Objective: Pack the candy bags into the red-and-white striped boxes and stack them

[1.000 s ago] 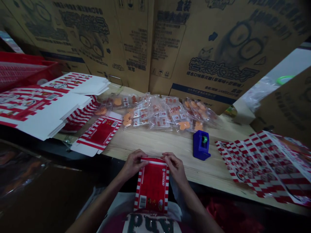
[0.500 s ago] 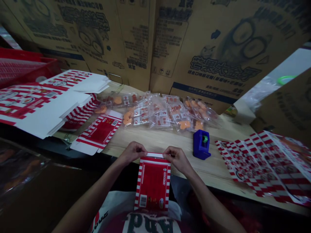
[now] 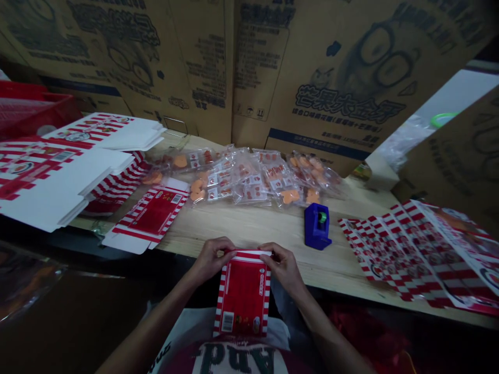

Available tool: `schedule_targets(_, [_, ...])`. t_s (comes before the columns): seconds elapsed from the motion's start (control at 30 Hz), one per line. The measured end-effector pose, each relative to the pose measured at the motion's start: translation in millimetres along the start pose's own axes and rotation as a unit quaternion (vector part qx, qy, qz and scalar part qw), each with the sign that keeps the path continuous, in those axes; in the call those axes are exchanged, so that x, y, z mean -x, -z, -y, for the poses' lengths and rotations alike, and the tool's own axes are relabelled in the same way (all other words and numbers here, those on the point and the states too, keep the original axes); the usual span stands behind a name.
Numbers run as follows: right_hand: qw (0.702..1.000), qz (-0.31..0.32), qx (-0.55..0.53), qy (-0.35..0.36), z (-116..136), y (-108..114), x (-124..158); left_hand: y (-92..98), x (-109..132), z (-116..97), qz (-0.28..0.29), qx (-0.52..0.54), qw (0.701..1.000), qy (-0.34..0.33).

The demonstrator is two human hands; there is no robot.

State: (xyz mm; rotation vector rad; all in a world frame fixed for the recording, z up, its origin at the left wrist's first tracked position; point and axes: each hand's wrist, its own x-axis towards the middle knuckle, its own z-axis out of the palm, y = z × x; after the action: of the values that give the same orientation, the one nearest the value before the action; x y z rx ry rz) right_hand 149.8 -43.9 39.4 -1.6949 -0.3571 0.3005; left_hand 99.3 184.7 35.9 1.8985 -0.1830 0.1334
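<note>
the left hand (image 3: 212, 258) and the right hand (image 3: 284, 268) are both closed on the top end of a red striped carton (image 3: 242, 293), one at each upper corner. the fingers curl over the white-edged top, and the thumbs are hidden behind it, so the exact pinch cannot be seen. the two hands sit level and close together, which looks like the right way to work this end: even pressure from both sides should keep the edge square and the card uncreased.

the carton stands nearly upright, off the table and just in front of its edge, with its printed back facing up toward the camera. its lower end reaches down near the person's dark shirt (image 3: 234, 358), though whether it rests there is hard to tell. both forearms angle inward from the lower corners, with the elbows out of view.

past the hands, a flat carton blank (image 3: 150, 214) lies on the wooden table (image 3: 237, 226), with a stack of white and red blanks (image 3: 66, 176) to its left. a row of clear packets of orange sweets (image 3: 249, 179) lies along the back, and a blue tape dispenser (image 3: 317, 227) stands nearer the right hand. printed striped sheets (image 3: 413, 254) lie at the right. a red crate (image 3: 35, 109) sits at the far left, and cardboard boxes (image 3: 331, 67) form a wall behind.
</note>
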Motion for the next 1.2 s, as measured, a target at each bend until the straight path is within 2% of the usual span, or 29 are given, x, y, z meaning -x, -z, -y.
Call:
schedule_targets(0.1, [0.995,-0.017,-0.075,-0.059,0.4,0.9,0.1,-4.0,-0.3,0.9,-0.011,-0.013,1.0,-0.004])
schedule_targets(0.2, [0.98,0.006,-0.147,-0.136,4.3,9.2,-8.8,-2.4,-3.6,-3.4,0.017,-0.008,1.0,-0.008])
schedule_targets(0.3, [0.972,0.035,-0.156,-0.17,7.9,16.8,-18.2,0.0,-6.7,-7.8,0.033,-0.009,0.999,-0.008])
schedule_targets(0.37, [0.977,0.037,-0.144,-0.152,8.4,17.7,-19.3,0.5,-7.2,-7.2,0.031,-0.013,0.999,-0.01])
schedule_targets(0.47, [0.991,0.034,-0.097,-0.085,6.1,14.5,-11.6,-1.3,-5.3,-0.4,0.023,-0.001,1.0,-0.013])
schedule_targets(0.57, [0.999,0.0,-0.03,-0.017,1.2,10.7,1.5,-9.4,-2.0,7.0,0.003,0.05,0.999,-0.002])
schedule_targets(0.7, [0.998,-0.056,0.004,0.027,-8.4,6.2,17.6,-31.0,0.6,8.8,-0.024,0.182,0.98,0.07])
schedule_targets(0.77, [0.996,-0.075,0.026,0.046,-12.7,3.1,25.1,-41.3,-0.1,7.3,-0.025,0.213,0.971,0.105])
schedule_targets(0.83, [0.992,-0.094,0.053,0.061,-15.2,0.6,31.6,-47.5,-1.8,5.9,-0.014,0.209,0.972,0.107])
schedule_targets(0.9, [0.992,-0.087,0.065,0.063,-16.6,2.2,34.4,-48.8,-3.6,5.6,-0.006,0.187,0.978,0.092])
schedule_targets(0.97, [0.993,-0.083,0.061,0.061,-18.1,13.1,30.9,-46.7,-5.3,6.9,-0.016,0.167,0.982,0.084])
schedule_targets(1.0, [0.991,-0.104,0.06,0.061,-19.5,23.4,26.7,-45.2,-6.2,8.2,-0.022,0.162,0.983,0.083])
schedule_targets(1.07, [0.972,-0.212,0.074,0.067,-24.0,53.2,15.5,-42.5,-8.0,11.3,-0.021,0.157,0.984,0.083])
schedule_targets(1.13, [0.927,-0.356,0.1,0.055,-31.0,89.3,3.4,-41.8,-9.4,13.5,-0.009,0.155,0.985,0.079])
schedule_targets(1.2, [0.89,-0.44,0.117,0.025,-40.5,121.3,-7.9,-43.0,-10.4,14.2,-0.002,0.154,0.985,0.076])
